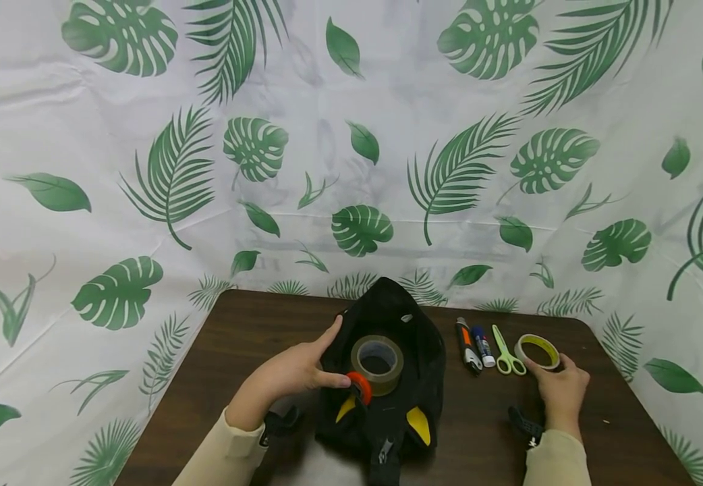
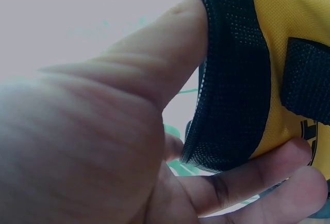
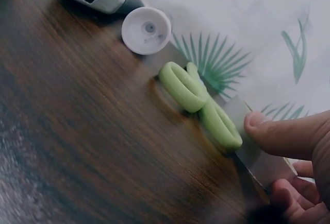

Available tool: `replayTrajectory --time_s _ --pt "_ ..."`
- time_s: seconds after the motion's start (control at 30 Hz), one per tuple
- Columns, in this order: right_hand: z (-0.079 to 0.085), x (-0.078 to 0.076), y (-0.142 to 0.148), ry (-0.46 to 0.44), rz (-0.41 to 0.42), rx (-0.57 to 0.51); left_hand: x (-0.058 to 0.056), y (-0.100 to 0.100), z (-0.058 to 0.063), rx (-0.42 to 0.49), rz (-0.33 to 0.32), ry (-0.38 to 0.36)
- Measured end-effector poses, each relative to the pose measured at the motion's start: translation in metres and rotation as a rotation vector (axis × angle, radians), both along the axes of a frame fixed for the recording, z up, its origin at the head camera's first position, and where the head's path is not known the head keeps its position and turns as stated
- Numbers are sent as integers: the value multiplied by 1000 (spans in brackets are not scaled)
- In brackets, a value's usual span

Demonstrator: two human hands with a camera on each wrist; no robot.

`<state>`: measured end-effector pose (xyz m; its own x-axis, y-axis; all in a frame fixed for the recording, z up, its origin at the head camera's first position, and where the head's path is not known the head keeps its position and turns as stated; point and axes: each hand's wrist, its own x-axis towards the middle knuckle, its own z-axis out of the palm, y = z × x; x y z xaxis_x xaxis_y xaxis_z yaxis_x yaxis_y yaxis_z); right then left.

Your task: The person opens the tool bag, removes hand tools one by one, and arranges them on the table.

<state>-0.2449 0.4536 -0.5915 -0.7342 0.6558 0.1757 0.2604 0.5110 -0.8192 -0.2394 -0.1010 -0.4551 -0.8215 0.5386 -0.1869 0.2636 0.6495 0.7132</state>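
A black and yellow zippered bag (image 1: pixel 430 344) stands with its mouth spread toward me. Inside sits a large roll of brownish clear tape (image 1: pixel 360 351), and a small orange-red ring (image 1: pixel 364 386) lies against its lower left. My left hand (image 1: pixel 291 374) grips the bag's left rim; in the left wrist view, its fingers reach round to the yellow outer side (image 2: pixel 281 7). On the right, my right hand (image 1: pixel 560 391) holds a white tape roll with a yellow inside (image 1: pixel 524 341). The right wrist view shows the thumb and fingers pinching the roll's pale band (image 3: pixel 263 165).
Left of the white roll lie green-handled scissors (image 1: pixel 503 351), a blue glue stick with a white cap (image 1: pixel 483 345) and an orange and black utility knife (image 1: pixel 467 345). A leaf-printed sheet (image 1: pixel 303 236) hangs behind the dark wooden table (image 1: pixel 254 324).
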Motion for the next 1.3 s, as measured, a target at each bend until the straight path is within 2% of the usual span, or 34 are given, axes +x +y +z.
replayTrajectory --time_s 0.27,0.63,0.73,0.83,0.9,0.97,1.0,1.1,1.17,1.3 --pt "2 -1 4 -88 35 -9 1 1 0 2 8 -2" --pt "-1 -2 3 -93 45 -43 1 1 -1 7 4 -5" --pt "0 -2 3 -79 31 -69 1 1 -1 10 5 -6" --pt "0 -2 0 18 -42 -144 1 1 -1 11 6 -6" --pt "0 -2 -2 163 -99 -271 2 1 -1 10 6 -5" --pt "1 -1 -3 390 -123 -455 2 1 -1 10 7 -2" --pt "1 -1 -3 518 -110 -561 2 1 -1 9 7 -1" --pt "5 2 -3 862 7 -943 1 2 -2 6 7 1" --pt "8 4 -1 1004 84 -1197 1 2 -1 4 8 -2" --pt "11 11 10 1163 208 -1713 1 2 -1 0 12 -9"
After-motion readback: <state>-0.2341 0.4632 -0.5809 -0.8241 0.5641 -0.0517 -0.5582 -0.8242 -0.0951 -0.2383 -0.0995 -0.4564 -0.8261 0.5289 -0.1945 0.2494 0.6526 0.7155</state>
